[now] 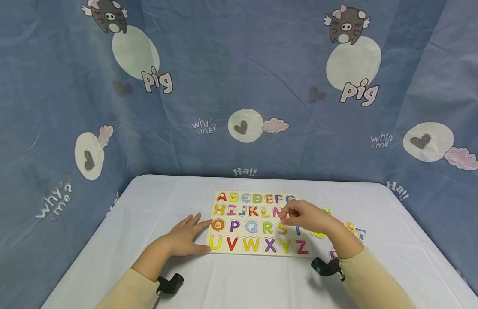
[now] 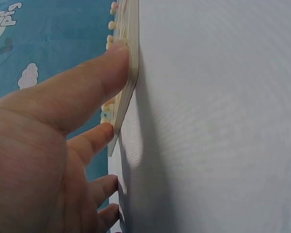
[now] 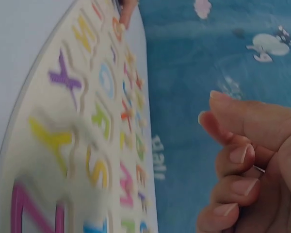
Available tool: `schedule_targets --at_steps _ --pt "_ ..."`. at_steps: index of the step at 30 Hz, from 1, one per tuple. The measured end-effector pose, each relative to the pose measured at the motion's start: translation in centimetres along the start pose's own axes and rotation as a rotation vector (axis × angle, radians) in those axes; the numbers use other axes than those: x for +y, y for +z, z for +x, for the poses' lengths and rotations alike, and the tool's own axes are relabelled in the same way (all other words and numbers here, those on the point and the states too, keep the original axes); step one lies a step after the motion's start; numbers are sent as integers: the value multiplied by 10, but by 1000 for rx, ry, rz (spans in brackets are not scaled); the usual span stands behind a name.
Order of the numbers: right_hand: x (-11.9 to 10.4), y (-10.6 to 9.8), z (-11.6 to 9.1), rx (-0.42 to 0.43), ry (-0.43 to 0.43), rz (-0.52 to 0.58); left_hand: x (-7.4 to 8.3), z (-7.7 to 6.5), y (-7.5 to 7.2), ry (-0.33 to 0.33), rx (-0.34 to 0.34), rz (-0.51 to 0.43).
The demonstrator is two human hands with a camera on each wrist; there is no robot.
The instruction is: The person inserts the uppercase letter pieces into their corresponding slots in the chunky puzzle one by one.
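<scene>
A wooden alphabet puzzle board (image 1: 239, 254) with coloured letters lies flat on the table. Small round knobs stand on letters in the upper rows. My left hand (image 1: 186, 238), fingers spread, touches the board's left edge with thumb and index finger; the left wrist view shows the thumb (image 2: 104, 68) against the side. Over the right part of the second row hovers my right hand (image 1: 306, 215), near the pink M (image 1: 276, 212). In the right wrist view its fingers (image 3: 235, 187) are loosely bent, thumb close to the index finger, and no piece shows between them.
Loose letter pieces lie right of the board, among them a blue T (image 1: 361, 234), a yellow piece (image 1: 318, 234) and a purple piece (image 1: 333, 254) partly hidden by the right arm. A white cloth (image 1: 146, 214) covers the table; a blue patterned curtain (image 1: 208, 77) hangs behind.
</scene>
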State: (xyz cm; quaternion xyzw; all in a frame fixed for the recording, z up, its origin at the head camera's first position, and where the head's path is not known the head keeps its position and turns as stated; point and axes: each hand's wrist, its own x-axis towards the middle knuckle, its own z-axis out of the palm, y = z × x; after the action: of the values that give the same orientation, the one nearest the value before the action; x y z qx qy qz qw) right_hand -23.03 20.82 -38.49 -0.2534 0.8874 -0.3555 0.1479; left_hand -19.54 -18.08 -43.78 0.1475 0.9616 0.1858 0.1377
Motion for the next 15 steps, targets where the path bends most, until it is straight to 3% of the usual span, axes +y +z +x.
schedule_targets --at_steps 15 --pt "50 -23 -63 -9 39 23 0 -1 0 -9 -10 -3"
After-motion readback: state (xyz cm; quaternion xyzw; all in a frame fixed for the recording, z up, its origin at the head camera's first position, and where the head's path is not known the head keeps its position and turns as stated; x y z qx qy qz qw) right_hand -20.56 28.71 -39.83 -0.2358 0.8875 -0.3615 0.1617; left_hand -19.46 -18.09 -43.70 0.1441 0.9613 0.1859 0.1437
